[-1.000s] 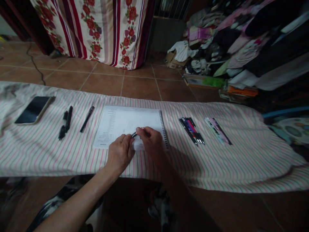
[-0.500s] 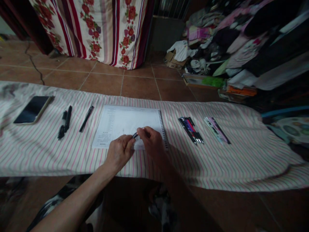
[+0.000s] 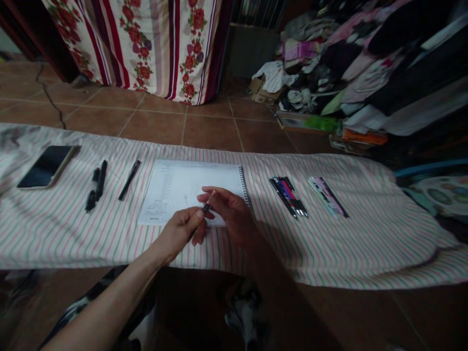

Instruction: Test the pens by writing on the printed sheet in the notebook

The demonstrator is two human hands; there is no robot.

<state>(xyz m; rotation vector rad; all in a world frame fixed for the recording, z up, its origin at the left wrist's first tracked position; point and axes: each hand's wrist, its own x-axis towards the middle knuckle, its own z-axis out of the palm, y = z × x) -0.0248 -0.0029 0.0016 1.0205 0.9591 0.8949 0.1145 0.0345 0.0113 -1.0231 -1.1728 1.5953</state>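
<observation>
Over the lower part of a white spiral notebook (image 3: 199,173), my left hand (image 3: 179,229) is closed on a short visible length of a dark pen (image 3: 207,207); the rest of the pen is hidden in the grip. My right hand (image 3: 234,212) is at the pen's other end, thumb and fingers loosely around it, the index finger stretched out to the left. Left of the notebook lies a black pen (image 3: 129,180). Two more black pens (image 3: 97,187) lie side by side farther left. On the right sits a group of dark, red and purple pens (image 3: 288,197).
A second group of pale, pink and black pens (image 3: 329,197) lies farther right. A phone (image 3: 47,168) rests at the far left of the striped cloth (image 3: 383,234). Beyond are a tiled floor (image 3: 157,122), a floral curtain (image 3: 157,48) and piled clothes (image 3: 329,63).
My right hand's fingers have spread from a tight pinch, with the index finger stretched out. The pen has tilted slightly and stays in my left hand.
</observation>
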